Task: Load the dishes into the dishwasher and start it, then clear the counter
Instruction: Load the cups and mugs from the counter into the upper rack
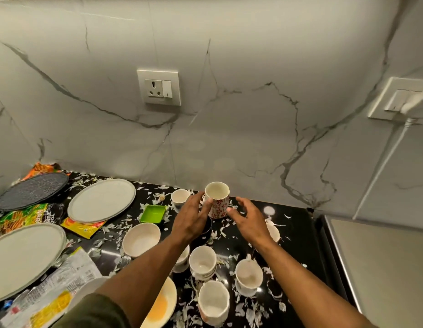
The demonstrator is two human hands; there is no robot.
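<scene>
Our left hand (191,218) grips the red-patterned mug (217,200), upright above the counter (298,223) near its back edge; right hand (249,218) spread loose, thumb touching the mug.

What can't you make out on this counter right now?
Head view only:
- Dark cup: mostly hidden beneath left hand.
- Small bowl: half covered by right hand.
- Yellow-stained plate: crossed by left arm, cut by bottom edge.
- Dishwasher: outside the frame.

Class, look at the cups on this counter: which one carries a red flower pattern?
The patterned cup, farthest back near the wall, held by the left hand. The other cups look plain white.
</scene>
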